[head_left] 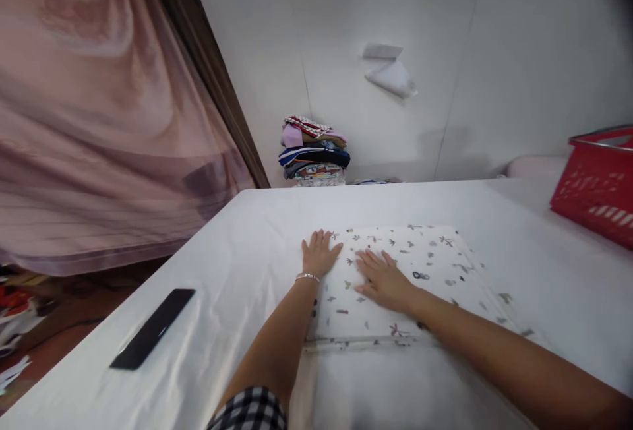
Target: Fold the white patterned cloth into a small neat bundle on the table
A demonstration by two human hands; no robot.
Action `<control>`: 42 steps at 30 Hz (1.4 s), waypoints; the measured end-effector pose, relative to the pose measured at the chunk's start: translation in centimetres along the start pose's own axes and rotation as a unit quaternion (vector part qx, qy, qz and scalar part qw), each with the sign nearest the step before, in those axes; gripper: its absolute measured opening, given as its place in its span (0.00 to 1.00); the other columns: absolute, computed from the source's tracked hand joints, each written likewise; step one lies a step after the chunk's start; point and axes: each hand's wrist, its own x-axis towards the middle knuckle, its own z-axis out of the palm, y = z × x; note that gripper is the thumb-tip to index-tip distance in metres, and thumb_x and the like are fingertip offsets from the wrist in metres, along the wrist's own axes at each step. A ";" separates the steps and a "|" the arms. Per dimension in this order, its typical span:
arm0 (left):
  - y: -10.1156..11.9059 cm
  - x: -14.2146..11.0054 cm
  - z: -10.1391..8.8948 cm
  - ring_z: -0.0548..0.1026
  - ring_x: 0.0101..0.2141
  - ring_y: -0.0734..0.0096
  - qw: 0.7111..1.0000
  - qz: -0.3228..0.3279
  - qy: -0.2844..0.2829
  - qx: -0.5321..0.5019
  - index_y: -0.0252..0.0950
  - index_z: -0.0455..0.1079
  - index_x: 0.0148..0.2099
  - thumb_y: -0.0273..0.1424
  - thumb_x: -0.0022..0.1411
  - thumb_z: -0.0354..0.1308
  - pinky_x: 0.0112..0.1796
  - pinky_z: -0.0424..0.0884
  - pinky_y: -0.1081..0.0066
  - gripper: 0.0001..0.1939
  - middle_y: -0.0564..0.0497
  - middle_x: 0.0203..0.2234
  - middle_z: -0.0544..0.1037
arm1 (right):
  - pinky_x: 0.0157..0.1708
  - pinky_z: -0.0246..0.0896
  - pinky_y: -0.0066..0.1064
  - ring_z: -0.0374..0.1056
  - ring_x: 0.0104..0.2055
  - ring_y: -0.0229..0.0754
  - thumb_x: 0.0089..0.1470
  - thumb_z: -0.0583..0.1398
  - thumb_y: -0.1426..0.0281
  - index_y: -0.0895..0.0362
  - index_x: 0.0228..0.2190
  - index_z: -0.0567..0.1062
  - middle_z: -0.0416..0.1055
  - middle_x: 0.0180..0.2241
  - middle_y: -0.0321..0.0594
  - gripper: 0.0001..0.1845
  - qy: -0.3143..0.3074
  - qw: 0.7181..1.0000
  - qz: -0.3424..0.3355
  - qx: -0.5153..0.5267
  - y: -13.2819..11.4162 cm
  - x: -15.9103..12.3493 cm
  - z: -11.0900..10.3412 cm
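Note:
A white cloth with small coloured prints (405,285) lies folded flat on the white-covered table (237,239). At its far left corner, my left hand (319,255) rests palm down, fingers spread, partly on the cloth and partly at its edge. My right hand (384,279) lies flat on the printed top, right of the left hand, with its fingers apart. Neither hand grips anything. Part of the cloth's right and near side is hidden under my right forearm.
A black phone-like slab (153,329) lies at the table's left. Beyond the far edge stands a stack of folded clothes (315,153) by the wall. A red plastic basket (596,183) sits at the right. Pink curtain fabric (99,107) hangs at the left.

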 end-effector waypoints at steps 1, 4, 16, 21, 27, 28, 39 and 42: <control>0.0 0.1 0.0 0.45 0.66 0.56 1.000 0.000 -0.003 0.000 0.42 0.52 0.67 0.54 0.64 0.37 0.62 0.42 0.43 0.35 0.49 0.67 0.50 | 0.65 0.21 0.50 0.29 0.70 0.50 0.60 0.39 0.43 0.59 0.66 0.49 0.36 0.68 0.46 0.44 -0.015 1.000 0.007 0.007 -0.1 -0.6 0.1; -0.1 0.4 -0.1 0.44 0.66 0.57 1.000 -0.003 -0.016 0.003 0.41 0.51 0.67 0.53 0.64 0.37 0.62 0.42 0.43 0.36 0.49 0.67 0.49 | 0.65 0.23 0.51 0.30 0.69 0.50 0.60 0.40 0.44 0.60 0.66 0.50 0.35 0.68 0.48 0.44 -0.043 0.998 0.029 0.027 -0.3 -1.8 -0.2; 0.2 0.7 -1.6 0.40 0.67 0.57 0.999 -0.004 -0.043 0.003 0.43 0.51 0.67 0.55 0.63 0.35 0.62 0.40 0.45 0.36 0.48 0.68 0.44 | 0.64 0.29 0.50 0.35 0.69 0.52 0.61 0.41 0.48 0.59 0.64 0.55 0.43 0.67 0.48 0.39 0.060 0.958 0.266 -0.086 9.0 -11.8 -1.5; 1.4 -1.4 -4.0 0.42 0.67 0.57 0.999 0.036 -0.021 0.010 0.42 0.51 0.67 0.52 0.65 0.36 0.62 0.43 0.46 0.34 0.46 0.68 0.44 | 0.64 0.28 0.49 0.34 0.69 0.51 0.60 0.41 0.49 0.58 0.64 0.55 0.41 0.68 0.47 0.38 0.054 0.960 0.264 -0.071 9.0 -11.6 -1.6; 0.0 -9.3 -2.3 0.47 0.66 0.56 0.987 0.153 -0.015 0.054 0.44 0.53 0.66 0.50 0.66 0.39 0.62 0.44 0.45 0.31 0.48 0.67 0.50 | 0.64 0.30 0.47 0.33 0.69 0.49 0.61 0.42 0.50 0.58 0.63 0.55 0.40 0.68 0.46 0.37 0.061 0.953 0.288 -0.074 9.0 -12.1 -2.9; -0.4 -10.3 -1.8 0.48 0.66 0.56 0.987 0.149 -0.015 0.057 0.44 0.53 0.66 0.50 0.67 0.39 0.62 0.44 0.46 0.31 0.48 0.66 0.51 | 0.64 0.29 0.47 0.32 0.69 0.49 0.61 0.42 0.50 0.58 0.63 0.55 0.40 0.68 0.46 0.37 0.065 0.948 0.299 -0.084 9.3 -12.4 -2.8; -0.5 -12.1 -3.2 0.48 0.66 0.59 0.993 0.107 -0.058 -0.005 0.46 0.55 0.66 0.43 0.69 0.41 0.62 0.47 0.51 0.25 0.49 0.66 0.53 | 0.63 0.32 0.53 0.34 0.69 0.51 0.60 0.41 0.50 0.62 0.63 0.56 0.42 0.67 0.48 0.39 0.075 0.940 0.298 -0.144 9.2 -13.4 -2.8; -1.1 -13.4 -3.5 0.47 0.66 0.59 0.996 0.083 -0.042 -0.017 0.47 0.54 0.66 0.44 0.68 0.42 0.62 0.46 0.49 0.26 0.49 0.66 0.52 | 0.64 0.33 0.50 0.35 0.69 0.51 0.59 0.40 0.48 0.60 0.64 0.56 0.44 0.67 0.46 0.41 0.098 0.954 0.244 -0.146 9.3 -14.3 -1.3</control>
